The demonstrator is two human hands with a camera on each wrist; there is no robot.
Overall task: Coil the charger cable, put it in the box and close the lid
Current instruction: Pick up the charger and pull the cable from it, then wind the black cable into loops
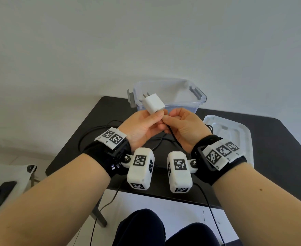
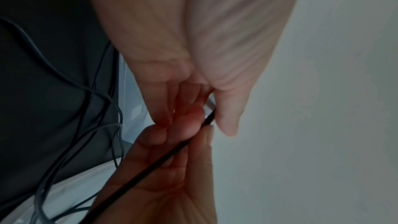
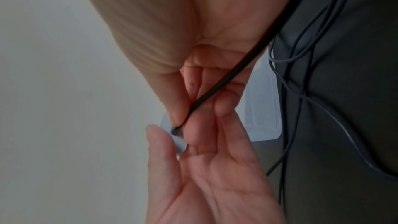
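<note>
My left hand (image 1: 156, 115) grips the white charger plug (image 1: 153, 103), prongs pointing up and away, just in front of the clear plastic box (image 1: 181, 105). My right hand (image 1: 167, 118) pinches the black cable (image 1: 172, 135) right where it leaves the plug. In the left wrist view the cable (image 2: 163, 156) runs across the right palm; in the right wrist view the same cable (image 3: 226, 81) passes between thumb and fingers to the plug (image 3: 178, 140). The rest of the cable lies in loose loops (image 1: 92, 132) on the black table (image 1: 279, 148). The box stands open, nothing visible inside.
The white lid (image 1: 235, 132) lies flat on the table, right of the box. A pale seat (image 1: 4, 183) stands on the floor at the left. My knees (image 1: 146, 228) are below the table's near edge, with thin wires hanging past it.
</note>
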